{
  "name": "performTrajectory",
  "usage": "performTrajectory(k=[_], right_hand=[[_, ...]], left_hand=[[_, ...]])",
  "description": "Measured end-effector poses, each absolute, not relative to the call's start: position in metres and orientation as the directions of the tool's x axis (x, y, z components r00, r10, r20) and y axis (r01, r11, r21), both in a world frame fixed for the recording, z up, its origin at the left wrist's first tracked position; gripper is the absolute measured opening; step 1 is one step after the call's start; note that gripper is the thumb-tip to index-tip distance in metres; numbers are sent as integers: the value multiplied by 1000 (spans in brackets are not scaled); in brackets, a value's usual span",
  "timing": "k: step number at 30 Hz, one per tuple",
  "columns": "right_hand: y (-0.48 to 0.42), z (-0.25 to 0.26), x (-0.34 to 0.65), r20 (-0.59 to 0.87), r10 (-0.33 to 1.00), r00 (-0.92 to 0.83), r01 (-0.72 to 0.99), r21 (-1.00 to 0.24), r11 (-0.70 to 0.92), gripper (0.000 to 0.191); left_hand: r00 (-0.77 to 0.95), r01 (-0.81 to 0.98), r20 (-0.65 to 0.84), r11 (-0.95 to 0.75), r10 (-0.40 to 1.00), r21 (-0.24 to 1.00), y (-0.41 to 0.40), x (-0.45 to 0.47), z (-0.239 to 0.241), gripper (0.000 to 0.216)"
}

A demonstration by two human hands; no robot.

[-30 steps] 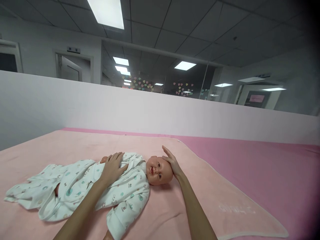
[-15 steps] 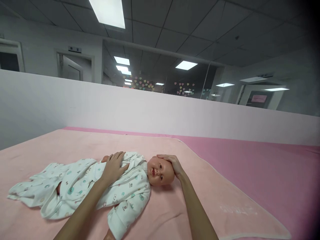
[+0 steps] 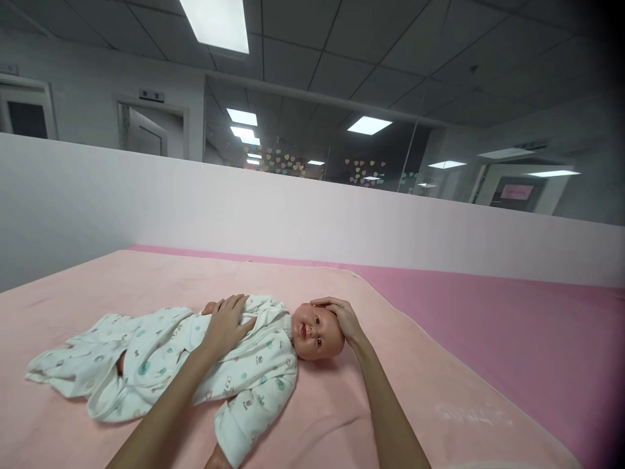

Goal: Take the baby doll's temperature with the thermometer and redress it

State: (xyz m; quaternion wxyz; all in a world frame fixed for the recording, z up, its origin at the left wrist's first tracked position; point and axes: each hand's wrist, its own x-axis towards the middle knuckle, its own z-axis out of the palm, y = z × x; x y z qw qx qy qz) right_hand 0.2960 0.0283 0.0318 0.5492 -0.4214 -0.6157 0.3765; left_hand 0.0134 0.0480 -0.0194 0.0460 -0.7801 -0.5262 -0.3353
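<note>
A baby doll [image 3: 318,332] lies on its back on a pink blanket, its head to the right. It wears a white sleepsuit [image 3: 261,365] with small green and brown prints. Across the doll's chest rests my left hand [image 3: 227,326], flat, with the fingers stretched out over the cloth. My right hand [image 3: 344,318] lies along the top of the doll's bald head, fingers extended and lightly curved against it. One of the doll's hands shows just beyond my left hand; the other, at the near sleeve's end, is partly cut off by the frame's bottom edge.
The pink blanket [image 3: 405,384] covers a darker pink mat [image 3: 488,319]. A low white wall [image 3: 312,221] runs along the back and left. Behind it are a glass partition with heart stickers, doors and ceiling lights.
The whole view has shifted slightly, so everything sits a little further right. Both hands keep their places on the doll's chest and head.
</note>
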Motion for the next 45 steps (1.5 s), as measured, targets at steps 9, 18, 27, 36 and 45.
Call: performTrajectory(k=[9, 18, 27, 36, 45], right_hand=[[25, 34, 301, 282, 949, -142, 64, -954, 293, 41], [25, 34, 296, 324, 937, -129, 48, -942, 332, 24], [27, 33, 293, 385, 919, -81, 73, -918, 391, 26], [27, 29, 295, 442, 896, -35, 158, -883, 442, 38], [25, 31, 295, 393, 918, -59, 189, -898, 397, 47]], left_hand=[[223, 844, 569, -449, 792, 294, 47, 13, -19, 47], [220, 849, 562, -440, 798, 293, 46, 14, -17, 46], [227, 844, 569, -452, 790, 290, 46, 13, -17, 46], [224, 841, 556, -447, 801, 305, 45, 14, -16, 47], [226, 855, 555, -436, 800, 280, 46, 14, -17, 46]])
